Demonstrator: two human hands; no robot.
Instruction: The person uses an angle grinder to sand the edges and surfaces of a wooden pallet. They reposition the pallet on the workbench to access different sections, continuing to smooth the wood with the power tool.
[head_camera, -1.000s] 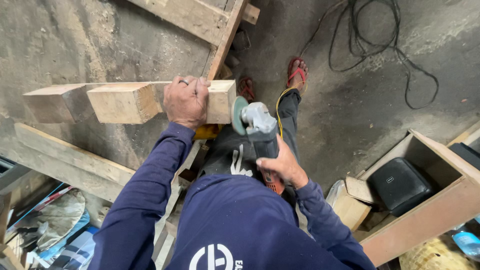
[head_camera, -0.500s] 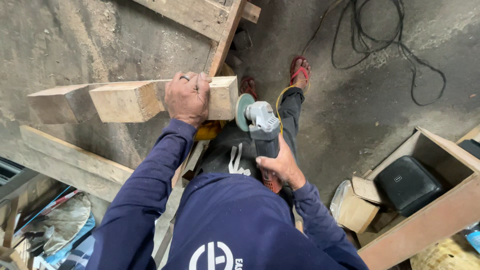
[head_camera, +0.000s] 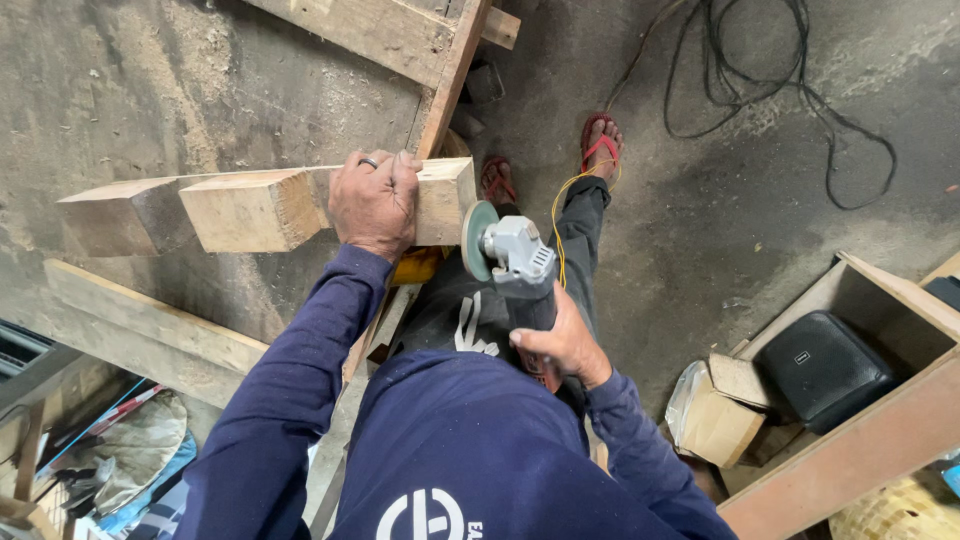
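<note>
Down below the camera, the person's left hand (head_camera: 375, 203) lies over the top of a thick wooden block (head_camera: 330, 207), fingers (head_camera: 400, 170) curled tight over its far edge, a ring on one of them. The block runs crosswise at about lap height, with a second, darker block (head_camera: 120, 215) just behind its left end. The right hand (head_camera: 560, 340) is wrapped fully around the body of an angle grinder (head_camera: 520, 270), fingers closed on the handle. The grinder's green disc (head_camera: 476, 240) stands upright right at the block's right end face; whether it touches the wood cannot be told. A yellow cord (head_camera: 560, 215) runs along the dark trouser leg toward a foot in a red sandal (head_camera: 598, 140). On the concrete floor (head_camera: 700, 220) lie a tangle of black cable (head_camera: 780, 90) and, at right, an open wooden box (head_camera: 880, 400) holding a black case (head_camera: 825, 368)
</note>
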